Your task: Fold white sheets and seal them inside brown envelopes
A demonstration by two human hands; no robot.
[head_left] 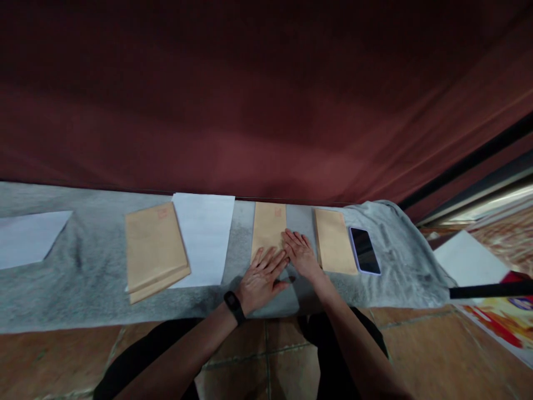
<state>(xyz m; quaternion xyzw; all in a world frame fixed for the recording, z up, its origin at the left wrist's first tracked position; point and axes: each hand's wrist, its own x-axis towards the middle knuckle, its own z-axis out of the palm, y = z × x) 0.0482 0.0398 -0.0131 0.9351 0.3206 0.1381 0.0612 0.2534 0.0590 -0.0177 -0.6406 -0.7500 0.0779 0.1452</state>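
Observation:
A brown paper envelope [268, 225] with a small red mark near its top lies flat in front of me. My left hand [261, 278] rests palm down over its lower part, fingers stretched out, a black band on the wrist. Beside it, my right hand [301, 255] lies flat with its fingertips on the envelope's right edge. The fingertips of both hands almost meet. The envelope's lower end is hidden under my hands. Just right of my right hand sits a pile of brown envelopes [336, 241].
Left stand a stack of brown envelopes [154, 244] and white paper sheets [208, 239]; more white paper [29, 239] is at far left. A phone [365, 251] lies at right. Grey cloth [95, 222] covers the narrow surface, with a dark red curtain [250, 122] behind.

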